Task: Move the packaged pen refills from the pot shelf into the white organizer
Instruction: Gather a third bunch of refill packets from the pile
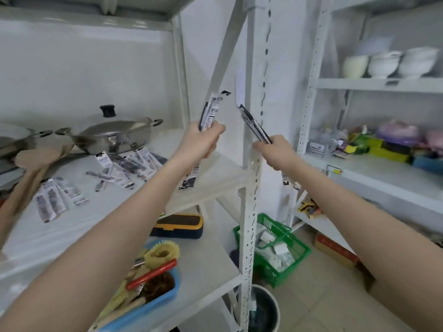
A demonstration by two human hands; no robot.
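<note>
Glossy refill packs gripped in both raised fists.
Left hand (203, 140) clutches pack (211, 111) upright; right hand (275, 149) pinches slanted pack (254, 124) beside the perforated steel post (251, 188).

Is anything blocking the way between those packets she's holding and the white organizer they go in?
No white organizer shows clearly, so the path can't be judged. The left hand and right hand each grip refill packets, raised beside the shelf's upright post.
</note>
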